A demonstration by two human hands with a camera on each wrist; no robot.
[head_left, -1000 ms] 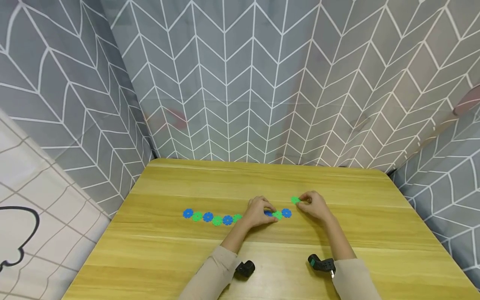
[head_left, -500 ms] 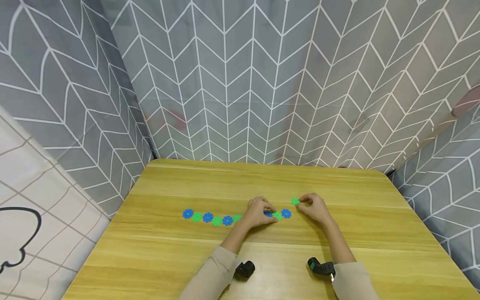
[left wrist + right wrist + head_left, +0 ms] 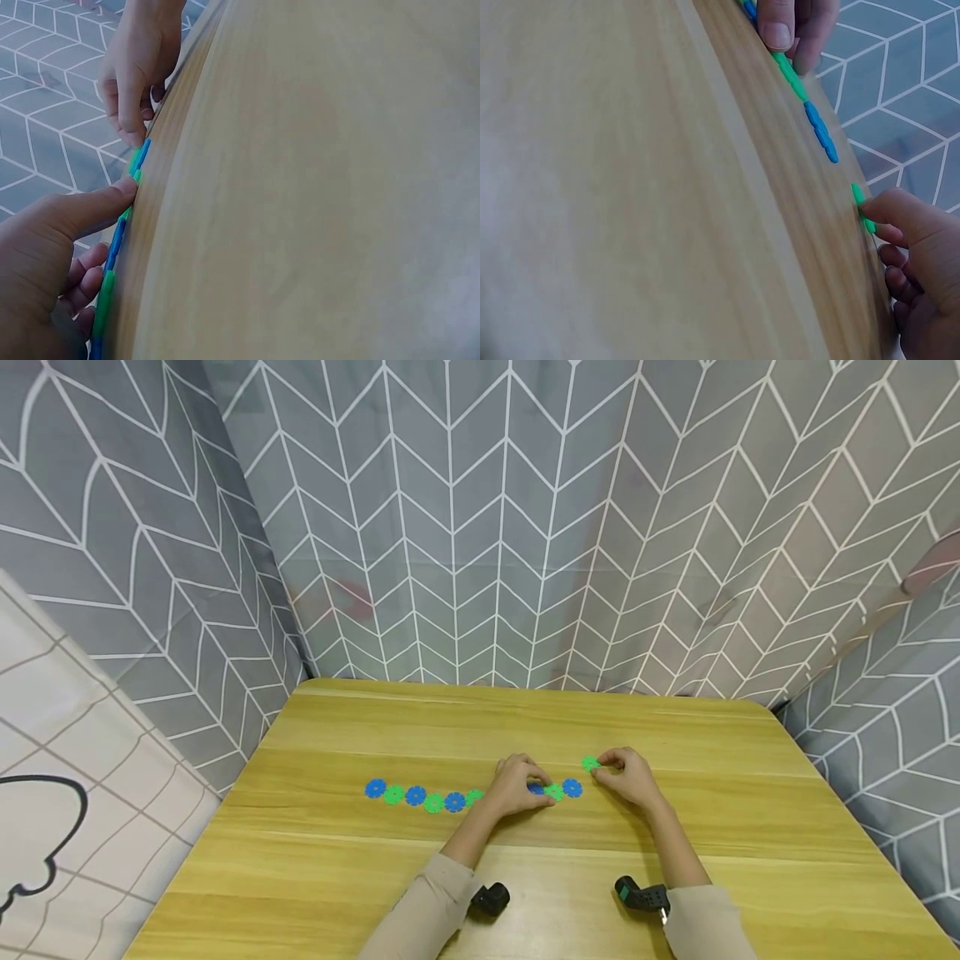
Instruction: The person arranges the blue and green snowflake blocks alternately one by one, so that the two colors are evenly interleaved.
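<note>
A wavy row of blue and green notched plastic discs lies on the wooden table. My left hand (image 3: 513, 787) reaches over the row and covers part of it. Its thumb and index finger grip a green disc (image 3: 554, 792) near the row's right end. Beyond that, a blue disc (image 3: 572, 787) forms the end of the row. To its right and slightly farther back, my right hand (image 3: 628, 775) pinches a single green disc (image 3: 590, 764) at its edge. In the right wrist view a gap shows between this green disc (image 3: 859, 196) and the blue end disc (image 3: 821, 133).
The row's left part starts with a blue disc (image 3: 376, 788) and alternates with green ones such as a green disc (image 3: 393, 794). A patterned grey curtain (image 3: 480, 527) hangs behind the table (image 3: 345, 893). Black wrist cameras, including one by the right sleeve (image 3: 641, 894), stand out over the tabletop.
The right hand and its green disc have shifted very slightly toward the front of the table. The left hand and the row have stayed in place.
</note>
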